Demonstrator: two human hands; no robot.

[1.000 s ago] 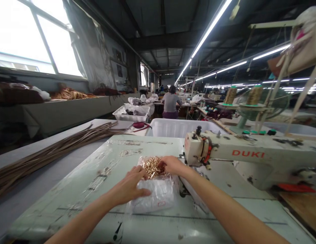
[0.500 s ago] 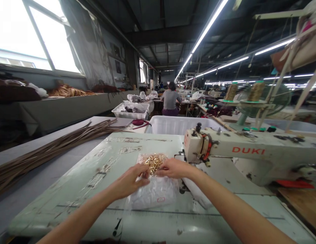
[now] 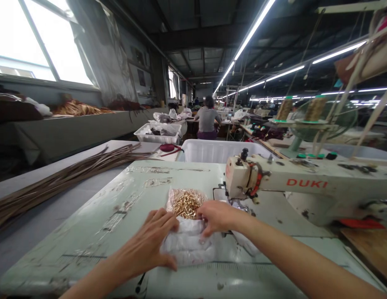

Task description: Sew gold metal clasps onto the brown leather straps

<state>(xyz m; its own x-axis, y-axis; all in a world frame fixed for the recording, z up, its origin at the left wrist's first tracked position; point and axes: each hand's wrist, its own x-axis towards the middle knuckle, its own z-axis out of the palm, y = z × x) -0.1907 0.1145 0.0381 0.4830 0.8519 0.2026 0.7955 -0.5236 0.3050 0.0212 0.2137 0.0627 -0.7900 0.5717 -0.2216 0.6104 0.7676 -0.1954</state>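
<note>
A clear plastic bag (image 3: 190, 249) lies on the pale green sewing table, its near part bunched in folds. Small gold metal fittings (image 3: 187, 204) are heaped at its far end; their exact kind is too small to tell. My left hand (image 3: 152, 234) rests at the bag's left side, thumb spread away and fingertips touching the plastic. On the other side my right hand (image 3: 216, 216) has curled fingers at the edge of the fittings and its thumb on the plastic, gripping the bag's right edge. Its fingertips are partly hidden.
A sewing machine (image 3: 274, 178) stands to the right. Long brown strips (image 3: 68, 176) lie on the grey surface at left, with a dark red roll of tape (image 3: 166, 148) beyond. Behind the table is a white plastic bin (image 3: 218, 150). A person (image 3: 207, 120) sits farther back.
The bag's near part has been bunched into folds towards the fittings. My left hand has opened wider and moved nearer to me; the right hand's thumb has dropped onto the plastic.
</note>
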